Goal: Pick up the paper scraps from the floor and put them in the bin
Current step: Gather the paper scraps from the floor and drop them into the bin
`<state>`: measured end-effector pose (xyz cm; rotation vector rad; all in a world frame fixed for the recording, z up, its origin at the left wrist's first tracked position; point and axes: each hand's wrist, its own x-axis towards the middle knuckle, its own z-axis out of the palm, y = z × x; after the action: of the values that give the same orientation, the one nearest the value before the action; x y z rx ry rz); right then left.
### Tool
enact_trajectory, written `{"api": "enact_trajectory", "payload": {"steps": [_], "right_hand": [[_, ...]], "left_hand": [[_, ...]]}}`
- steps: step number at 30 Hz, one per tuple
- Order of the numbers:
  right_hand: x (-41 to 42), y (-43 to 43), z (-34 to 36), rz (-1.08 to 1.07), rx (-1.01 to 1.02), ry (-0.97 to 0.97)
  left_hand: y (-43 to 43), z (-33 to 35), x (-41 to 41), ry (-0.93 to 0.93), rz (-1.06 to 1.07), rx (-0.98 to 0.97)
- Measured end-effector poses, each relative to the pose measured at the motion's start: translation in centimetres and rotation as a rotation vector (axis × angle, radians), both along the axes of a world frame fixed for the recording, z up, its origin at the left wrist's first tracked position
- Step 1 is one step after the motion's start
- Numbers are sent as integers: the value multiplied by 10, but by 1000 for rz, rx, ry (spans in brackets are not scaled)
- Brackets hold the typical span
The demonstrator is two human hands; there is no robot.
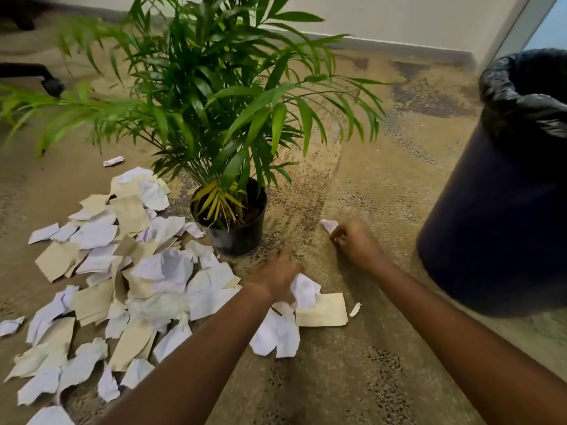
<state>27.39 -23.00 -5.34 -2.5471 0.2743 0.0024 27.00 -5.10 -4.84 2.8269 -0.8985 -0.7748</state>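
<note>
Several torn white and beige paper scraps (122, 271) lie spread over the carpet at the left and centre. My left hand (277, 277) reaches into the right end of the heap and grips a crumpled white scrap (305, 291). To its right, my right hand (356, 243) pinches a small white scrap (329, 225) against the floor. A dark blue bin (503, 216) lined with a black bag stands at the right edge, close to my right arm. A beige piece (322, 312) lies flat just below my left hand.
A potted palm in a black pot (236, 222) stands on the carpet right behind the heap, its fronds spreading wide. A chair base with a castor (52, 85) is at the far left. A white wall and skirting run along the back.
</note>
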Motion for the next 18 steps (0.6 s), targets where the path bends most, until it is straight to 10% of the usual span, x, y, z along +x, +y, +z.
{"api": "enact_trajectory", "payload": {"steps": [10,18], "right_hand": [[-65,16,8,228,263,338],[-84,40,7,299,-301,409]], "left_hand": [[25,25,-6,220,80,-185],[40,11,-33,-47,-194,141]]}}
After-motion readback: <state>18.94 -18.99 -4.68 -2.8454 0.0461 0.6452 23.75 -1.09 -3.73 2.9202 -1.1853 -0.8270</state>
